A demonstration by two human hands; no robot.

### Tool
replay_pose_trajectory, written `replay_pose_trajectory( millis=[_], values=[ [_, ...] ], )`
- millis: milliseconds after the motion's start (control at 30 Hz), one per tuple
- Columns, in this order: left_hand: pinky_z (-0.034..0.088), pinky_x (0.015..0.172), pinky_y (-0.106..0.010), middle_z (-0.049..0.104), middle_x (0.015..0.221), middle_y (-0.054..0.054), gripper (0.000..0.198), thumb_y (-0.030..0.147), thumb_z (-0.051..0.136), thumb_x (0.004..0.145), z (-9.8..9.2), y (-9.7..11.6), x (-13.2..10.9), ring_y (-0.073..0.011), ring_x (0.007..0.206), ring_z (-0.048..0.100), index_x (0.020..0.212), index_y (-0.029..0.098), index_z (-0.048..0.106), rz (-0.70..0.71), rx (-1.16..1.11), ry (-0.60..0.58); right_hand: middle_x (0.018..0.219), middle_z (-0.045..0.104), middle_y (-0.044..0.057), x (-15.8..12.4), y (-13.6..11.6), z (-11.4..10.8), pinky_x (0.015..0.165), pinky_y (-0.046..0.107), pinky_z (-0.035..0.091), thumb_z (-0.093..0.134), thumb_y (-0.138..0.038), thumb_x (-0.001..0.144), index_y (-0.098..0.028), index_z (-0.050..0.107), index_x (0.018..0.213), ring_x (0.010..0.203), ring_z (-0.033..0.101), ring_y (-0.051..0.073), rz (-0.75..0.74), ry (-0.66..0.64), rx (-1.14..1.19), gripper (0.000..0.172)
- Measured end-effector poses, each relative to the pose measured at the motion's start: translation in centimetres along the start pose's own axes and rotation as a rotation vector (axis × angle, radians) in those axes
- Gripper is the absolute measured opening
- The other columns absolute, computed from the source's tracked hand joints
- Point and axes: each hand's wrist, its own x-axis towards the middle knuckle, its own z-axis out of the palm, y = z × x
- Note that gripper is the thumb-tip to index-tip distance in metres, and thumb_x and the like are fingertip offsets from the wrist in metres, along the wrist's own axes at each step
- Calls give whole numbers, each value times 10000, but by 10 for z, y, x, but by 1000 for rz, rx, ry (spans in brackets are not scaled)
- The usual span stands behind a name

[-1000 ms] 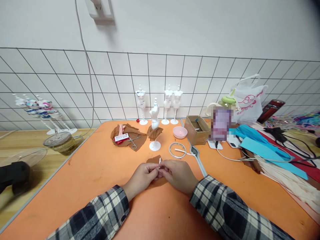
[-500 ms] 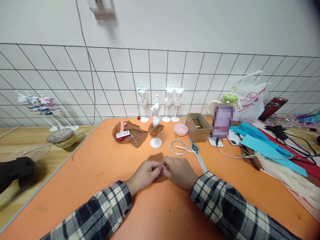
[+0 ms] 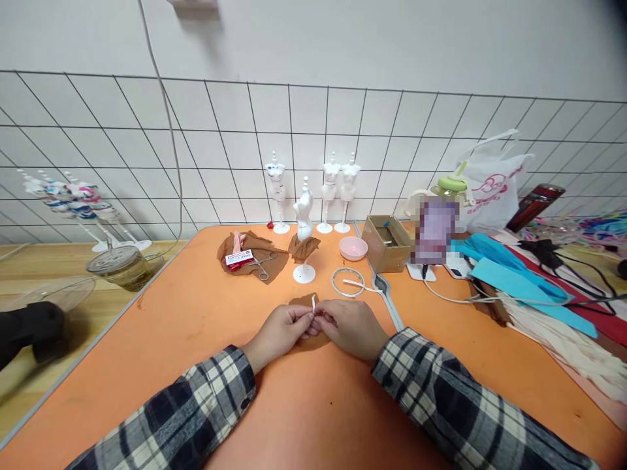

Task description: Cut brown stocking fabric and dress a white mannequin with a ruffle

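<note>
Close together over the orange mat, my left hand (image 3: 284, 328) and my right hand (image 3: 351, 326) meet fingertip to fingertip. A short, thin white strip (image 3: 313, 301) sticks up between them, pinched by my left thumb and fingers. My right fingers are closed at its lower end. Beneath the hands lies a piece of brown fabric (image 3: 313, 343), mostly covered by them. Just beyond stands a small white mannequin (image 3: 304, 212) with brown fabric (image 3: 304, 249) gathered around its lower part. To its right, a white strip (image 3: 360, 285) lies across a round hoop (image 3: 334, 282).
Scissors (image 3: 264, 269) and a red-and-white packet (image 3: 238, 258) lie on brown cloth (image 3: 277, 262) at left. A pink bowl (image 3: 353, 248), a cardboard box (image 3: 392, 254) and a propped phone (image 3: 435, 232) stand at right. Blue fabric (image 3: 529, 287) and cables lie farther right.
The hands have opened up slightly at the fingertips, and more of the white strip now shows upright between them. The whole view has tilted slightly downward.
</note>
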Motion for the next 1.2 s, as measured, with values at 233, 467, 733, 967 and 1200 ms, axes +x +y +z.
replay_pose_trajectory(
  millis=[233, 467, 733, 967, 1200],
  values=[
    [412, 602, -211, 611, 693, -11, 300, 284, 451, 889, 3, -2, -1, -122, 639, 514, 804, 139, 699, 119, 206, -10, 722, 663, 8, 1, -2, -1, 572, 259, 267, 544, -220, 878, -193, 621, 800, 643, 564, 127, 22, -28, -48, 113],
    [375, 544, -203, 544, 582, 18, 239, 206, 466, 801, 2, -1, -1, -107, 564, 471, 630, 143, 621, 118, 254, 12, 588, 571, -49, 3, 5, 13, 500, 194, 323, 576, -133, 734, -186, 593, 733, 524, 480, 85, 264, -83, 534, 56],
    [483, 659, -249, 674, 752, -50, 229, 302, 545, 810, 1, 3, -3, -138, 671, 589, 809, 122, 686, 43, -1, 11, 612, 540, -39, 10, 7, 5, 466, 206, 348, 613, -282, 739, -172, 572, 763, 490, 460, 85, 391, -57, 964, 119],
    [456, 787, -281, 650, 851, -63, 218, 213, 542, 809, -10, 2, -3, -180, 818, 585, 619, 154, 632, 361, 11, 159, 552, 439, -67, 13, 12, 1, 451, 204, 276, 561, -261, 712, -180, 536, 722, 473, 381, 82, 449, 76, 829, 85],
    [481, 870, -324, 725, 908, -97, 159, 181, 608, 741, -11, -3, -2, -220, 895, 641, 594, 147, 655, 250, -521, 56, 564, 454, -55, 14, 20, 6, 471, 215, 286, 515, -240, 703, -190, 525, 711, 510, 400, 103, 442, 156, 743, 52]
  ],
)
